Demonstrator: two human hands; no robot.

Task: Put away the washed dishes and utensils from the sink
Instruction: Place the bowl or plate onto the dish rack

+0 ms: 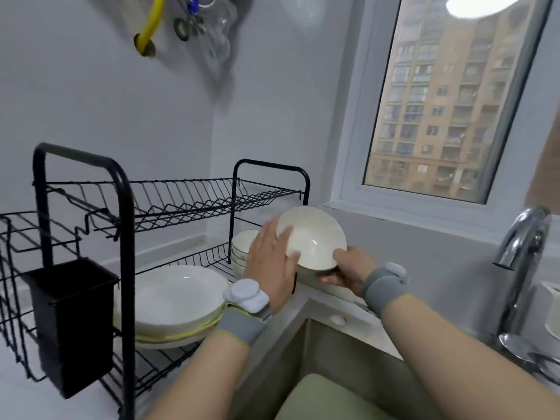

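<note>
Clasping bowl [315, 241], right fingers [331, 280] apparently curled underneath.

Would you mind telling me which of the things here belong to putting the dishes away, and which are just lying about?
Part of the job: bowl, gripped by the right hand, left hand flat against it; stacked bowls; plates; dish rack; utensil holder; sink.
Just there: faucet; window; yellow hose.
</note>
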